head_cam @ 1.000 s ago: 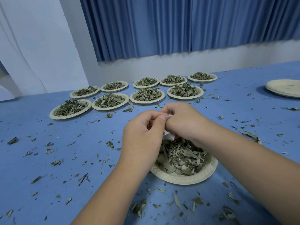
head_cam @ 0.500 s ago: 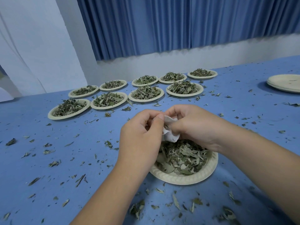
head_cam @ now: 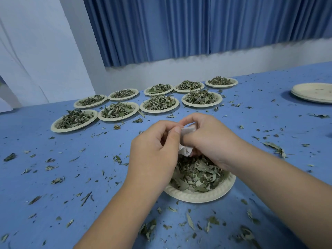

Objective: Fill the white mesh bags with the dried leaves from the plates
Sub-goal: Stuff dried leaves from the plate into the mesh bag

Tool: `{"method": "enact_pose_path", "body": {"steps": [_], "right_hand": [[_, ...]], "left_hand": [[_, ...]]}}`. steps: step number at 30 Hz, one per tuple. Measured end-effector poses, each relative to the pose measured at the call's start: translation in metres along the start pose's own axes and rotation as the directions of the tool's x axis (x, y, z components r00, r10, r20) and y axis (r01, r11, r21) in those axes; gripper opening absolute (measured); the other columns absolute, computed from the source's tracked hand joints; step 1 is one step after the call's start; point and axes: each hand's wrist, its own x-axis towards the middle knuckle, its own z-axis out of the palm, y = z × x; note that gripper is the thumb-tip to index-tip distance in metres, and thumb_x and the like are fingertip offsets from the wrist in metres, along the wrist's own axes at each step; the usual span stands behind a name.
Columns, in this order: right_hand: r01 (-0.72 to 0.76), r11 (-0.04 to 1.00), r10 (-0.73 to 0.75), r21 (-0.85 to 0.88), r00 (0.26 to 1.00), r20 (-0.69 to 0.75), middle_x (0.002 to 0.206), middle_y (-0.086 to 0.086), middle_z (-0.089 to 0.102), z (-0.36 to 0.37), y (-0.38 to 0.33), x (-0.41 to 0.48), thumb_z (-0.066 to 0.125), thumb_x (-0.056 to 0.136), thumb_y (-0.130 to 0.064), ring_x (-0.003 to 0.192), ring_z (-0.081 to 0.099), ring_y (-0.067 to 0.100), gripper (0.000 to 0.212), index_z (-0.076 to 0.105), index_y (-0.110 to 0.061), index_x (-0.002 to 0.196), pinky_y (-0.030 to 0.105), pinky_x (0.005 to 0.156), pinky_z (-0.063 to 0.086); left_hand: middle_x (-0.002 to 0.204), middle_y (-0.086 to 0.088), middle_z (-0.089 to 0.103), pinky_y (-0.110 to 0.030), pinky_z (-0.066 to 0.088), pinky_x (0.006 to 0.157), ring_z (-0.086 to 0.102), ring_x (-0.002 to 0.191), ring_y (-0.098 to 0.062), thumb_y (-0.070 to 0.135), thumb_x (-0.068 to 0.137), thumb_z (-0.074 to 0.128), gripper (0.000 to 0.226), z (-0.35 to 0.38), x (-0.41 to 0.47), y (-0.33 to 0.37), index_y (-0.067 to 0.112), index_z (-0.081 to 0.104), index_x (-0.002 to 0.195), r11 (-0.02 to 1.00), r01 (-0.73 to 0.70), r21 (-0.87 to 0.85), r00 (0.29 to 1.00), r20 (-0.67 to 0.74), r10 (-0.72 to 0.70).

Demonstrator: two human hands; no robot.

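Observation:
A small white mesh bag [head_cam: 186, 141] hangs between my two hands above the near paper plate [head_cam: 203, 195], which holds a heap of dried leaves [head_cam: 197, 174]. My left hand [head_cam: 154, 153] pinches the bag's left edge with thumb and curled fingers. My right hand [head_cam: 206, 137] grips its right side, fingers curled round the fabric. Most of the bag is hidden by my fingers, and I cannot see what is inside it.
Several paper plates of dried leaves [head_cam: 159, 103] stand in two rows at the far side of the blue table [head_cam: 45, 177]. A stack of empty plates [head_cam: 313, 92] sits far right. Loose leaf bits litter the cloth. A blue curtain [head_cam: 197, 24] hangs behind.
More of the white bag shows between my hands than a second ago, when it was almost hidden. Both hands have stayed together over the near plate.

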Motion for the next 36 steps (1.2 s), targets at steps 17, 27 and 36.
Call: {"method": "enact_pose_path", "body": {"steps": [17,27,36], "right_hand": [[0.040,0.996,-0.033,-0.085,0.996,0.081,0.076,0.000,0.058,0.005,-0.012,0.005,0.065,0.074,0.003,0.051,0.052,0.013,0.045,0.055,-0.018,0.113,0.024,0.048,0.045],[0.298,0.802,-0.259,-0.518,0.955,0.147,0.089,-0.023,0.062,-0.054,-0.003,-0.012,0.064,0.073,-0.053,0.073,0.056,-0.008,0.024,0.066,-0.041,0.094,0.009,0.061,0.042],[0.381,0.444,0.064,-0.811,0.889,0.453,0.132,-0.039,0.029,-0.072,0.000,-0.025,0.057,0.058,-0.083,0.124,0.025,-0.011,0.086,0.021,-0.065,0.134,0.025,0.100,0.032]], "left_hand": [[0.071,0.005,0.070,-0.026,0.049,0.056,0.060,0.061,-0.013,0.024,0.093,0.060,0.019,-0.004,0.007,-0.004,0.028,0.072,0.079,0.985,0.121,-0.122,0.991,-0.046,-0.128],[0.070,0.005,0.068,-0.023,0.050,0.058,0.059,0.060,-0.014,0.028,0.096,0.057,0.021,-0.013,0.020,-0.014,0.028,0.070,0.080,0.993,0.085,-0.080,0.981,-0.168,-0.098],[0.084,0.025,0.062,-0.010,0.041,0.060,0.056,0.072,0.005,0.026,0.097,0.055,0.021,-0.024,0.026,-0.020,0.039,0.062,0.082,0.980,-0.067,0.185,0.962,-0.250,0.113]]}}
